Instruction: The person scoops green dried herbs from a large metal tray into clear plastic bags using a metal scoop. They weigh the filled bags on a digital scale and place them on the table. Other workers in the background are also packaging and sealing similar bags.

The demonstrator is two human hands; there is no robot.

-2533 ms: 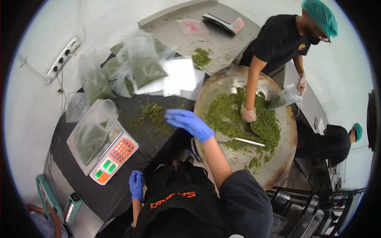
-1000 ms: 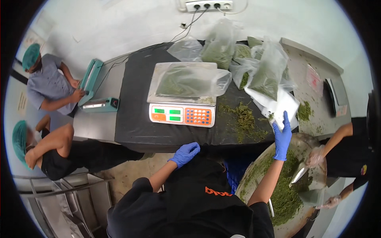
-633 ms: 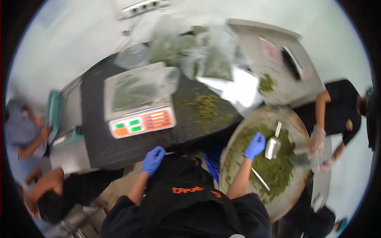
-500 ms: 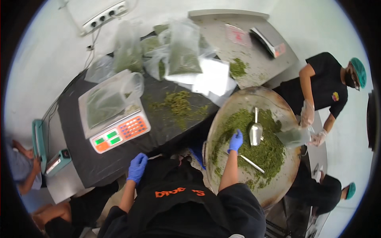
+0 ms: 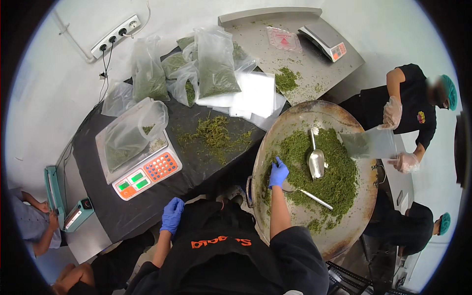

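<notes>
Right grip [image 5: 278, 175], blue-gloved: over the left part of the wide metal pan [image 5: 350, 227], at the chopped green herb [image 5: 295, 146]. Fingers partly bent; I cannot tell whether they are closed on anything or touch the herb. The herb lies spread across the middle of the pan. Just beside my wrist, a ladle [image 5: 317, 200] rests in the pan, its handle slanting away to the right. Beyond it a metal scoop [image 5: 316, 163] lies on the herb, handle pointing away from me.

Left grip [image 5: 172, 215], also gloved: held low near the front edge of the black-covered table [image 5: 105, 209], fingers loosely curled (back of the glove toward me, so I cannot tell how far they close).

On that table: a scale [image 5: 161, 166] bearing a partly filled clear bag [image 5: 129, 135], a loose herb heap [image 5: 215, 135] to its right, and filled bags [image 5: 216, 73] beyond, beside white sheets [image 5: 258, 93]. Across the pan, a co-worker's gloved hands [image 5: 392, 113] hold another clear bag [image 5: 376, 142] at the pan's right rim.
</notes>
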